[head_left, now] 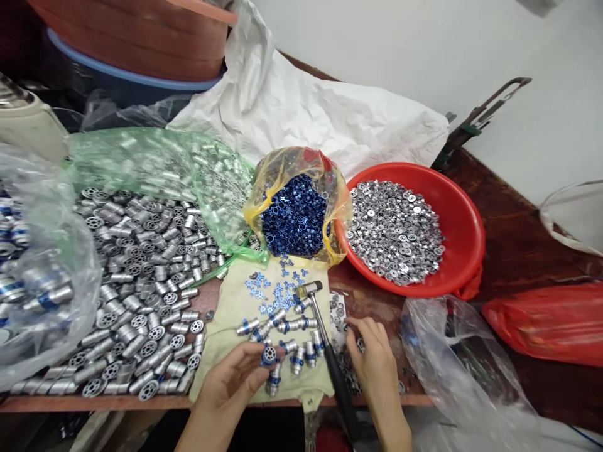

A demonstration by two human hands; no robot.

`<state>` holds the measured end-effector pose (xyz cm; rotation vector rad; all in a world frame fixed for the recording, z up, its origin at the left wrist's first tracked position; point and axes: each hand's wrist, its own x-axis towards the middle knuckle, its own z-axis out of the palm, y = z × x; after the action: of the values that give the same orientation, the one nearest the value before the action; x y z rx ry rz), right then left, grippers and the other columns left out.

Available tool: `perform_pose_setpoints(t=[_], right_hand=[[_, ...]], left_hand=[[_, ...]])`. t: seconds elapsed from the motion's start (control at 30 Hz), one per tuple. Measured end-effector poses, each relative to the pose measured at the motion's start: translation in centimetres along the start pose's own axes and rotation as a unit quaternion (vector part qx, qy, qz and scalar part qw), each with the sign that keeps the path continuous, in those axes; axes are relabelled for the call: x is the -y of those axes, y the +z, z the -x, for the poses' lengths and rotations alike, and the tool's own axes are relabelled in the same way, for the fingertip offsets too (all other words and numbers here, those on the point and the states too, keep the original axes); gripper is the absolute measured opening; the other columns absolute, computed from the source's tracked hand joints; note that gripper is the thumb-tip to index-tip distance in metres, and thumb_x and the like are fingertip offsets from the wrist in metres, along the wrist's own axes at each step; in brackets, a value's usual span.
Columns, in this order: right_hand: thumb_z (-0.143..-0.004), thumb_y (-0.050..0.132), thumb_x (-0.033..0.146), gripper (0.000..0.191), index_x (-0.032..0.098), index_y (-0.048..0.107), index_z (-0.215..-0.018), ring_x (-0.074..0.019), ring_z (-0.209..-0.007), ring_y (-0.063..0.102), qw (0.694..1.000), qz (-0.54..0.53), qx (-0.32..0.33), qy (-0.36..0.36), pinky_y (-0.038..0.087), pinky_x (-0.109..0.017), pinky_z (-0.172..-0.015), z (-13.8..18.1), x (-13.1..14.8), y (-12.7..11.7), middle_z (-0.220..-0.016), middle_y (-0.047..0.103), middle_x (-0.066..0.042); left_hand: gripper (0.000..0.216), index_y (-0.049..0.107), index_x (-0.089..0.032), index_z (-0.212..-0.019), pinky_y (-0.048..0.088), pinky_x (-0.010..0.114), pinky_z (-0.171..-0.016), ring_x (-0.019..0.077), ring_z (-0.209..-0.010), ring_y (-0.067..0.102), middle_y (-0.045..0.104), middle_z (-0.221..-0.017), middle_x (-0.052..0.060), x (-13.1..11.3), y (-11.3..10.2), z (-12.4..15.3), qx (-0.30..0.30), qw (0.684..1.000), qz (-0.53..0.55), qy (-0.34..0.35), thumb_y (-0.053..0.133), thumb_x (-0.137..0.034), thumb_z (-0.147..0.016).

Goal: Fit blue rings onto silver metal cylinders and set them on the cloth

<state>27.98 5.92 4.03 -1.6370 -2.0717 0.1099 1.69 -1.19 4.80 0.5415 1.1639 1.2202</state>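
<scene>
My left hand (233,376) is closed around a small metal cylinder with a blue ring (269,356), held above a yellowish cloth (235,307). My right hand (372,361) rests beside it, fingers curled and pinching at small silver discs (340,314) on the table edge. Between the hands lies a small hammer (325,339) with a black handle. Several assembled cylinders with blue rings (287,326) and loose blue parts (277,292) lie on the cloth.
A heap of silver cylinders (141,282) covers the left. A yellow bag of blue rings (294,213) and a red basin of silver discs (464,220) stand behind. Plastic bags (456,364) lie at left and right, a white sack (311,107) at the back.
</scene>
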Motion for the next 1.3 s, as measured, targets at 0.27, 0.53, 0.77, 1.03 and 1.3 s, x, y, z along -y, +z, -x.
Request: perform_pose_setpoints(t=[0.27,0.53,0.77,1.03,1.3], right_hand=[[-0.096,0.051,0.003,0.037,0.016,0.06,-0.13,-0.0222,-0.109,0.068,0.981,-0.131,-0.091,-0.114,0.057,-0.035,-0.092,1.1,11.3,3.4,-0.112,0.071,-0.013],[-0.094,0.06,0.004,0.033,0.024,0.067,-0.119,-0.0179,-0.102,0.072,0.94,-0.338,-0.023,-0.047,0.061,-0.026,-0.082,0.6,11.9,3.9,-0.113,0.074,-0.007],[-0.091,0.072,0.023,0.014,0.029,0.076,-0.102,-0.0193,-0.097,0.069,0.851,-0.516,0.072,0.065,0.055,-0.03,-0.086,-0.6,12.6,2.3,-0.099,0.075,-0.003],[-0.09,0.073,0.027,0.011,0.029,0.076,-0.101,-0.0193,-0.1,0.068,0.811,-0.568,0.095,0.106,0.052,-0.031,-0.091,-0.5,12.2,2.9,-0.101,0.075,-0.003],[-0.091,0.072,0.022,0.014,0.029,0.075,-0.102,-0.0188,-0.098,0.069,0.84,-0.534,0.068,0.071,0.055,-0.031,-0.087,-0.1,12.1,3.0,-0.099,0.075,-0.001]], left_hand=[[0.034,0.074,-0.02,-0.101,0.051,0.048,-0.109,0.033,-0.118,0.071,0.078,-0.122,0.013,-0.6,1.3,-0.3,0.031,0.977,0.195,-0.081,0.083,-0.044,-0.078],[0.025,0.075,-0.023,-0.109,0.057,0.033,-0.101,0.0268,-0.116,0.073,0.079,-0.122,0.008,0.2,-1.6,-1.0,0.016,0.998,-0.047,0.048,0.072,-0.039,-0.089],[0.022,0.073,-0.028,-0.114,0.06,0.02,-0.085,0.0185,-0.098,0.079,0.083,-0.111,0.002,0.7,-2.4,-0.9,0.02,0.944,-0.278,0.18,0.063,-0.031,-0.095],[0.023,0.077,-0.027,-0.112,0.059,0.015,-0.083,0.017,-0.093,0.08,0.084,-0.104,0.0,0.1,-2.4,-1.0,0.026,0.928,-0.302,0.217,0.063,-0.03,-0.094],[0.022,0.077,-0.025,-0.109,0.059,0.016,-0.082,0.0177,-0.093,0.08,0.085,-0.102,0.002,-0.5,-2.1,-0.8,0.031,0.934,-0.303,0.188,0.062,-0.031,-0.094]])
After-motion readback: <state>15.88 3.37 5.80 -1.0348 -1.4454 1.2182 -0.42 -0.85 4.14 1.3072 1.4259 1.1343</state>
